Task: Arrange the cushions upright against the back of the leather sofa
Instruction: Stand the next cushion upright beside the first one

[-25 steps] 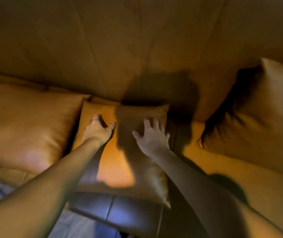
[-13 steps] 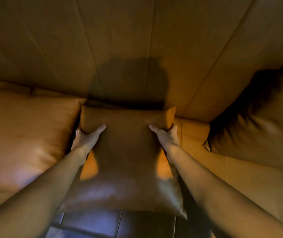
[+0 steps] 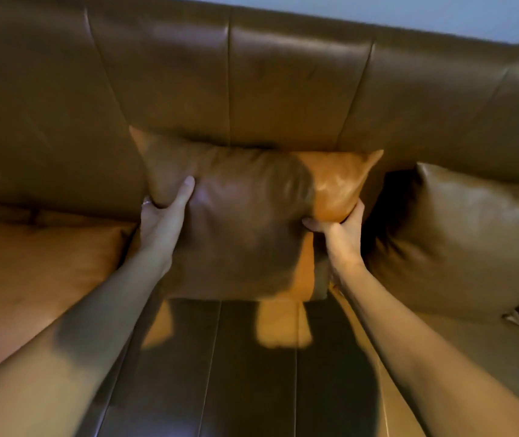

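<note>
a tan leather cushion [image 3: 239,222] is seen held upright at the middle of a brown leather sofa, its upper edge pressed against the sofa back [image 3: 283,89] and its lower edge met by the dark seat [image 3: 251,373]. the cushion is gripped on both sides: the left hand [image 3: 160,225] is clamped on its left edge, the thumb laid across the front face and the other fingers [image 3: 147,201] tucked out of sight behind it, while the right hand [image 3: 341,230] is closed on the lower right edge, the thumb pushed into the front and the remaining fingers wrapped around the side. the leather is dented under both grips. much of the cushion's front is covered by shadow, and a bright orange patch is left on its upper right corner, just above the right fingers. to the left of the left fingers, a second cushion [image 3: 40,263] is seen lying low on the seat, touching or nearly touching the held one; which cannot be told. to the right of the right fingers, a third cushion [image 3: 459,241] is propped against the sofa back, separated from the held cushion by a dark gap. both bare forearms are stretched forward from the lower corners. above the sofa back, a pale wall [image 3: 409,11] is shown.
</note>
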`<state>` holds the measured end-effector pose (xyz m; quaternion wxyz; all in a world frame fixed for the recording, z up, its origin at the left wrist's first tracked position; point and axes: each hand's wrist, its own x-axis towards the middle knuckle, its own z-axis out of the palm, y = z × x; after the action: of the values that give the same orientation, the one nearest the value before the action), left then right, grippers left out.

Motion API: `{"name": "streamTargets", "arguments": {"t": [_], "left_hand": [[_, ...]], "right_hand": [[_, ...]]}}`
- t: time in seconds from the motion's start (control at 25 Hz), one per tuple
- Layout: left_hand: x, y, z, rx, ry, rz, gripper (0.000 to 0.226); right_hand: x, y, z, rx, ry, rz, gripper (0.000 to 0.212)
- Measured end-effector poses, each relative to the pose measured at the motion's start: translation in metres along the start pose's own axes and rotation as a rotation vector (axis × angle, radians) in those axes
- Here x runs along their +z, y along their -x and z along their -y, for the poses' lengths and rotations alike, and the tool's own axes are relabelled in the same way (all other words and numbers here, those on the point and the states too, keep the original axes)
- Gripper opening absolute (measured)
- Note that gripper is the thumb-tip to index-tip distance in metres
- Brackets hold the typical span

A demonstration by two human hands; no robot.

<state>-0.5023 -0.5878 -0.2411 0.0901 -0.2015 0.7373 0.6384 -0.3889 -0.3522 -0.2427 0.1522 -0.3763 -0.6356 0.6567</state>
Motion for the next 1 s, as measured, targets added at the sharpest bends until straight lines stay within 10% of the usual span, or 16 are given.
{"name": "streamTargets", "arguments": {"t": [1.0], "left_hand": [[0.036,-0.018,0.005,-0.12,-0.001,0.156,0.12]], "right_hand": [[-0.018,-0.027,-0.018,0.044,0.411,0.059,0.109]]}}
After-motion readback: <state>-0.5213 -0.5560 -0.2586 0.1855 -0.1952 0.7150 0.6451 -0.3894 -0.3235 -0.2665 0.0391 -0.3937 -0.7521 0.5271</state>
